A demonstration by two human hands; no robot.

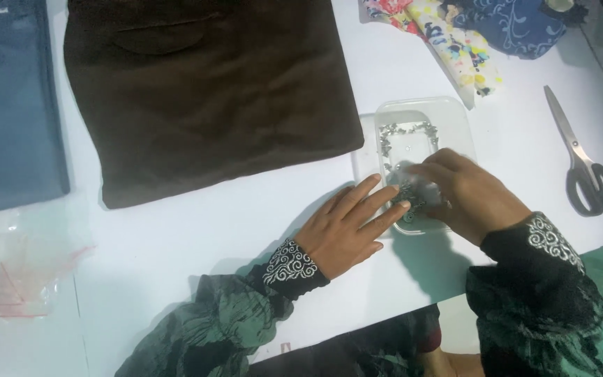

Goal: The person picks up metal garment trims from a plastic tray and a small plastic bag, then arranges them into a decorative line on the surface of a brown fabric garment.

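Head view: clear plastic tray (455,112) (shallow, rectangular) holds small silvery pieces (403,131).

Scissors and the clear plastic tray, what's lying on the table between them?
Nothing: in the head view, only bare white table separates the scissors from the clear plastic tray.

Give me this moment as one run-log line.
left hand: flat beside clear tray | right hand: fingers in tray among small metal pieces | brown garment, scissors: untouched
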